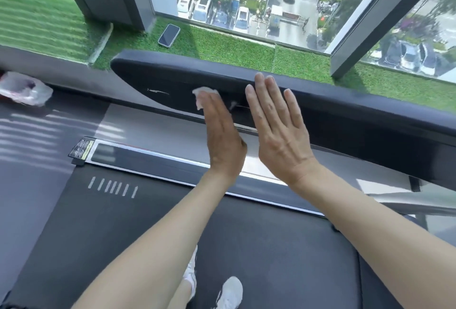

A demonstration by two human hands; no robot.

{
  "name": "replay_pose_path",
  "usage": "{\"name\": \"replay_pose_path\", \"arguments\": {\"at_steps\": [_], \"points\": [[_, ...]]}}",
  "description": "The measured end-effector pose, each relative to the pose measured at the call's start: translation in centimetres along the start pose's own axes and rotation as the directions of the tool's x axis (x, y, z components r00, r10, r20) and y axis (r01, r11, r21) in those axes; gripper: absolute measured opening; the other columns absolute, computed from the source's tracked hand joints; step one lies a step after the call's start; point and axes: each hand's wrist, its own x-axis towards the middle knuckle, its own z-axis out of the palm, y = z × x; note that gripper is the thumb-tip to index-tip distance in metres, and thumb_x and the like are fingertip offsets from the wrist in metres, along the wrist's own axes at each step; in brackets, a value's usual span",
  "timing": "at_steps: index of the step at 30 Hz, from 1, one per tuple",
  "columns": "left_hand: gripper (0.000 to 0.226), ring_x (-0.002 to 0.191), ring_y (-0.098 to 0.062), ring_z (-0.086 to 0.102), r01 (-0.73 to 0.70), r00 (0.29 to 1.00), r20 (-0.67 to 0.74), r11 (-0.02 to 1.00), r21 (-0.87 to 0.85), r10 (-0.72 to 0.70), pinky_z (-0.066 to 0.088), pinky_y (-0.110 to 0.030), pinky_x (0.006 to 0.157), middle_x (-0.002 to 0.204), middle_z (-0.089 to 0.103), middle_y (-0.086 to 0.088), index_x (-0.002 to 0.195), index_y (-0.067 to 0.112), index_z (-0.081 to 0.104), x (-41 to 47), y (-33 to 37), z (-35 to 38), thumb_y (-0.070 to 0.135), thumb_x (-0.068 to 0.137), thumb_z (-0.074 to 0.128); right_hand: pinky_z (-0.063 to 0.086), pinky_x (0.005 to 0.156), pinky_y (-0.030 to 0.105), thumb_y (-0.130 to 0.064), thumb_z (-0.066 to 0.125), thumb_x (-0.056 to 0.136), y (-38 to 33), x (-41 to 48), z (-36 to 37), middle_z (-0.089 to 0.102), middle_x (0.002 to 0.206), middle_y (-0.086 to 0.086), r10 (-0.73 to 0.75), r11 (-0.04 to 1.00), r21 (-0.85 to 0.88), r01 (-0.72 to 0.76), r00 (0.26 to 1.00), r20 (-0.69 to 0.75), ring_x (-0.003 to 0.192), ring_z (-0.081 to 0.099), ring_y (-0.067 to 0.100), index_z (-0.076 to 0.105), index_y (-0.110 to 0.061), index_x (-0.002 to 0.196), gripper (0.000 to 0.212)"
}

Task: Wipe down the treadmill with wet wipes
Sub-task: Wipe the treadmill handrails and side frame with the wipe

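Aside, bag (24, 89); wipe (202, 93) under left hand (219, 131)

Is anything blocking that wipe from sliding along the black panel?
Leftward, nothing visible. Rightward, the right hand lies flat against the black panel, close beside the left hand that presses the wet wipe.

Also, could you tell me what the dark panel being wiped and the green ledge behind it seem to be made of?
The dark panel looks like smooth, semi-gloss moulded plastic: soft sheen, rounded edge, pale scuffs. It could be padded vinyl instead. The green ledge looks like artificial turf: short uniform fibres, a straight seam.
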Motion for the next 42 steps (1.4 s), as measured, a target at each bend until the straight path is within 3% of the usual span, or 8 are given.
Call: {"name": "replay_pose_path", "arguments": {"at_steps": [4,10,16,21,27,32,38,42], "points": [[0.068,0.148,-0.025,0.004,-0.370,0.902,0.299,0.914,0.164,0.312,0.002,-0.033,0.121,0.159,0.003,-0.014,0.151,0.001,0.003,-1.4,-1.3,2.6,0.008,0.096,0.042,0.013,0.116,0.039,-0.007,0.018,0.100,-0.5,0.8,0.3,0.045,0.143,0.017,0.053,0.998,0.048,-0.050,0.996,-0.065,0.135,0.031,0.027,0.035,-0.001,0.141,0.045],[0.100,0.145,-0.018,-0.016,0.259,0.962,-0.017,0.931,-0.259,-0.272,-0.003,-0.014,0.114,0.154,-0.023,-0.016,0.145,0.008,-0.019,1.2,-1.5,-2.9,-0.026,0.062,0.025,0.020,0.112,0.046,-0.002,0.012,0.089,-0.4,1.5,0.4,0.029,0.135,0.015,0.014,1.000,-0.014,-0.015,0.999,-0.044,0.127,0.029,0.030,0.033,-0.001,0.143,0.058],[0.082,0.146,-0.017,-0.012,0.062,0.987,0.157,0.988,-0.143,-0.039,0.003,-0.029,0.120,0.157,-0.013,-0.019,0.147,-0.007,-0.005,-0.8,1.2,-1.2,0.000,0.090,0.053,0.025,0.105,0.045,-0.016,0.016,0.098,-1.6,2.6,1.1,0.030,0.125,0.012,0.119,0.991,-0.040,-0.124,0.988,-0.099,0.118,0.031,0.027,0.044,-0.004,0.138,0.051],[0.093,0.144,-0.012,-0.020,0.310,0.919,-0.096,0.852,-0.422,-0.383,0.011,0.004,0.099,0.151,-0.034,-0.006,0.143,0.005,-0.026,4.2,-0.9,-5.0,-0.023,0.071,0.025,0.026,0.099,0.043,-0.001,0.033,0.076,-1.0,2.6,1.0,0.030,0.123,0.011,0.054,0.995,-0.073,-0.063,0.992,-0.112,0.111,0.031,0.027,0.046,-0.006,0.138,0.063],[0.098,0.141,-0.005,-0.025,0.223,0.972,0.014,0.913,-0.342,-0.233,0.001,-0.007,0.111,0.147,-0.037,-0.002,0.142,0.007,-0.026,1.1,1.4,-2.2,-0.018,0.085,0.049,0.025,0.096,0.038,0.004,0.039,0.076,-1.1,3.0,1.9,0.054,0.129,0.010,0.088,0.996,-0.012,-0.091,0.979,-0.183,0.119,0.038,0.021,0.050,-0.008,0.131,0.058],[0.099,0.145,-0.014,-0.017,0.464,0.840,-0.082,0.787,-0.407,-0.537,-0.011,-0.002,0.106,0.155,-0.028,-0.003,0.148,0.009,-0.018,4.7,-1.8,-5.5,-0.029,0.066,0.022,0.022,0.099,0.037,0.006,0.041,0.076,-1.2,2.8,2.8,0.054,0.129,0.008,0.092,0.996,0.029,-0.088,0.973,-0.210,0.123,0.040,0.020,0.046,-0.010,0.132,0.058],[0.094,0.145,-0.012,-0.019,0.357,0.916,-0.011,0.829,-0.430,-0.400,-0.008,-0.005,0.108,0.153,-0.032,-0.003,0.146,0.010,-0.022,2.1,1.3,-3.3,-0.026,0.076,0.030,0.017,0.101,0.036,0.003,0.043,0.077,-1.0,2.7,3.0,0.054,0.128,0.007,0.086,0.996,0.030,-0.081,0.965,-0.250,0.123,0.040,0.019,0.048,-0.010,0.131,0.056],[0.089,0.147,-0.018,-0.009,0.437,0.793,-0.183,0.752,-0.493,-0.581,0.001,0.006,0.100,0.159,-0.017,-0.006,0.150,0.007,-0.010,5.7,-1.6,-4.5,-0.027,0.074,0.023,0.016,0.101,0.035,0.003,0.044,0.076,-1.0,2.8,3.3,0.041,0.130,0.003,0.078,0.997,0.036,-0.072,0.963,-0.257,0.123,0.037,0.019,0.046,-0.011,0.132,0.058]]}}
